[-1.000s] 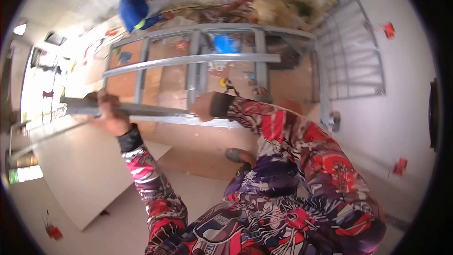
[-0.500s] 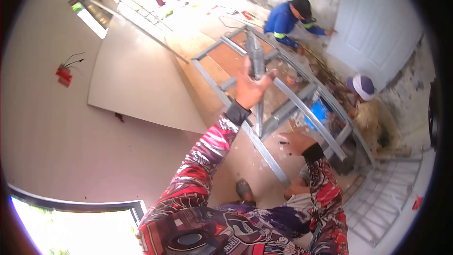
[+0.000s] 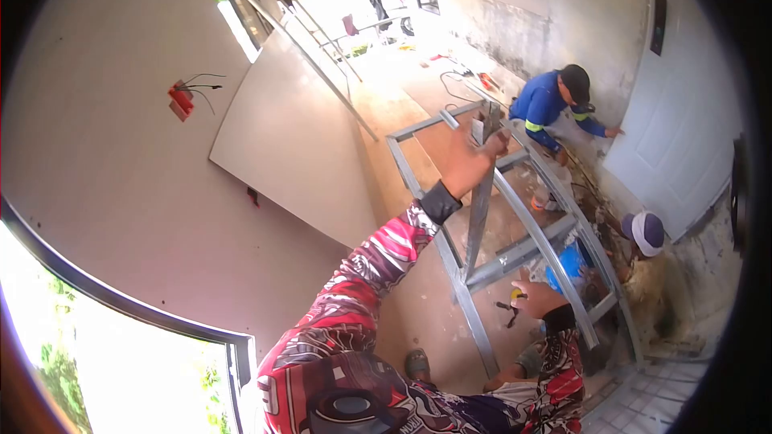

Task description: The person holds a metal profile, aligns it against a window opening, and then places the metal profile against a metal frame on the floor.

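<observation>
My left hand (image 3: 476, 159) is closed round a grey metal profile (image 3: 478, 221), near its upper end. The profile runs down from the hand, and its lower end shows over the left side of a large grey metal frame (image 3: 444, 253). Lower right, my right hand (image 3: 540, 300) is off the profile with thumb and fingers apart. A small yellow and black object (image 3: 515, 297) shows just beyond its fingertips; it appears to lie on the floor. A loose metal strip (image 3: 540, 235) lies lengthwise over the frame's crossbars.
A person in blue (image 3: 540, 104) crouches beyond the frame, one hand at a pale door panel (image 3: 671, 124). Another person in a purple and white cap (image 3: 645, 233) is low at the right. A large board (image 3: 297, 137) leans left, and a metal grid (image 3: 655, 398) lies lower right.
The view has turned left. My right hand has let go of the profile and moved away from it. My left hand still holds the profile, which now points down toward the frame's near side.
</observation>
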A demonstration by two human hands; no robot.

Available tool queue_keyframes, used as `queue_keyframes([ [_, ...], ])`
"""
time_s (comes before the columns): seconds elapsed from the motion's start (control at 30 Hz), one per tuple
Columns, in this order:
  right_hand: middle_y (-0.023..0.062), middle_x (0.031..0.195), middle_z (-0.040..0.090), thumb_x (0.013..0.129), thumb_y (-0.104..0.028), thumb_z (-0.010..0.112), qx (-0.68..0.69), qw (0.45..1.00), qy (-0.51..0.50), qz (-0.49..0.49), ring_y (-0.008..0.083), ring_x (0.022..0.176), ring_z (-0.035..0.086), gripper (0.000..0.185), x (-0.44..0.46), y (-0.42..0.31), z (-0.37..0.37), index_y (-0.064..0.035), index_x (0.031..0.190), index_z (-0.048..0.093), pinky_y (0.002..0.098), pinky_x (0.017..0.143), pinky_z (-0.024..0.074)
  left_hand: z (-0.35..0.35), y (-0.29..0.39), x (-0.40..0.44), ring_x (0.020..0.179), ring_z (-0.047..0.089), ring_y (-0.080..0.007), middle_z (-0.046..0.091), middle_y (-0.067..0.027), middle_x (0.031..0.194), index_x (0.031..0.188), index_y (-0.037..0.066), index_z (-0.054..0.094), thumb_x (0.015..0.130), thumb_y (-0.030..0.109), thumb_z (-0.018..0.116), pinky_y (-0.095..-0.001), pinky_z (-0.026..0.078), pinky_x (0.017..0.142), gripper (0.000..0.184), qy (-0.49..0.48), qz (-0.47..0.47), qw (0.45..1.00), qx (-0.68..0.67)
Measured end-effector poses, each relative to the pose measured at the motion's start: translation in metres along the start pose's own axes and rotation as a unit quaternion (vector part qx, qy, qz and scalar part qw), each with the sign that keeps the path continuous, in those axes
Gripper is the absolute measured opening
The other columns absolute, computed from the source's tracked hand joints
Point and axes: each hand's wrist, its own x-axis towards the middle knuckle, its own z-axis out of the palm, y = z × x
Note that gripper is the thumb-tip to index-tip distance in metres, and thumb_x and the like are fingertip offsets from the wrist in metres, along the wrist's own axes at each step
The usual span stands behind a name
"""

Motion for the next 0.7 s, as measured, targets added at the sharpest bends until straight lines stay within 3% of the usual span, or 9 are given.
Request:
queue_keyframes([
  [0.03,0.0263,0.119,0.064,0.084,-0.031,0.068,0.013,1.000,-0.010,0.013,0.0394,0.112,0.062,0.061,0.000,0.004,-0.001,0.0009,0.134,0.053,0.0422,0.095,0.0495,0.000,-0.003,0.001,0.069,0.061,-0.0134,0.062,-0.0066,0.082,0.110,-0.003,0.055,0.092,0.009,0.061,-0.0286,0.051,0.065,0.022,-0.008,-0.002,1.000,0.007],
  [0.07,0.0268,0.120,0.064,0.084,-0.032,0.068,0.003,1.000,0.003,0.007,0.0394,0.113,0.062,0.062,0.005,0.013,0.004,0.0006,0.135,0.052,0.0421,0.095,0.0495,0.003,-0.008,0.000,0.060,0.057,-0.0102,0.060,-0.0041,0.068,0.095,0.000,0.057,0.091,0.014,0.065,-0.0276,0.046,0.055,0.017,0.031,0.033,0.999,-0.027],
  [0.17,0.0276,0.121,0.062,0.084,-0.032,0.069,0.021,0.999,-0.003,0.030,0.0392,0.114,0.061,0.062,0.006,0.014,-0.003,-0.0002,0.135,0.052,0.0416,0.096,0.0492,-0.006,-0.001,0.001,0.059,0.056,-0.0105,0.060,-0.0040,0.067,0.093,-0.001,0.058,0.092,0.014,0.065,-0.0272,0.045,0.053,0.016,0.036,0.028,0.999,0.010],
  [0.43,0.0248,0.112,0.066,0.084,-0.028,0.065,-0.010,1.000,-0.014,-0.014,0.0388,0.100,0.064,0.057,0.016,0.024,-0.012,-0.0013,0.132,0.053,0.0429,0.086,0.0512,-0.031,-0.035,0.004,0.074,0.065,-0.0141,0.064,-0.0047,0.077,0.104,0.002,0.064,0.097,0.019,0.063,-0.0284,0.051,0.061,0.019,0.020,0.012,0.998,-0.050],
  [0.47,0.0241,0.112,0.066,0.082,-0.029,0.066,-0.004,1.000,-0.012,-0.009,0.0384,0.100,0.065,0.056,0.017,0.033,-0.009,-0.0027,0.130,0.055,0.0440,0.086,0.0514,-0.063,-0.097,0.005,0.077,0.064,-0.0158,0.066,-0.0069,0.082,0.114,0.004,0.063,0.100,0.018,0.057,-0.0327,0.051,0.064,0.021,-0.037,0.168,0.956,0.239],
  [0.5,0.0234,0.112,0.066,0.080,-0.031,0.068,-0.001,1.000,-0.008,-0.013,0.0379,0.100,0.065,0.056,0.024,0.036,0.005,-0.0041,0.128,0.057,0.0450,0.086,0.0516,-0.079,-0.093,-0.001,0.073,0.061,-0.0211,0.067,-0.0104,0.086,0.122,0.005,0.061,0.099,0.017,0.052,-0.0385,0.050,0.068,0.027,-0.008,0.333,0.731,0.596],
  [0.6,0.0212,0.111,0.068,0.073,-0.034,0.071,0.002,0.998,0.053,0.014,0.0366,0.099,0.066,0.054,0.053,0.078,0.056,-0.0082,0.121,0.064,0.0482,0.087,0.0521,-0.090,-0.096,-0.008,0.089,0.064,-0.0217,0.069,-0.0124,0.101,0.117,0.002,0.067,0.099,0.019,0.047,-0.0385,0.050,0.081,0.032,0.017,0.097,0.936,0.337],
  [0.67,0.0197,0.110,0.069,0.069,-0.037,0.073,-0.028,0.991,0.119,0.047,0.0357,0.099,0.067,0.053,0.078,0.114,0.099,-0.0109,0.116,0.068,0.0503,0.087,0.0524,-0.091,-0.113,0.009,0.100,0.066,-0.0222,0.071,-0.0137,0.111,0.114,0.000,0.070,0.098,0.019,0.044,-0.0385,0.051,0.090,0.036,0.017,0.051,0.975,0.216],
  [0.7,0.0179,0.101,0.071,0.070,-0.036,0.074,-0.077,0.992,0.049,0.088,0.0362,0.094,0.068,0.043,0.070,0.088,0.074,-0.0087,0.103,0.071,0.0506,0.084,0.0535,-0.087,-0.119,0.017,0.103,0.065,-0.0229,0.071,-0.0107,0.108,0.124,-0.002,0.063,0.099,0.019,0.044,-0.0368,0.049,0.095,0.038,0.023,0.008,0.988,0.151],
])
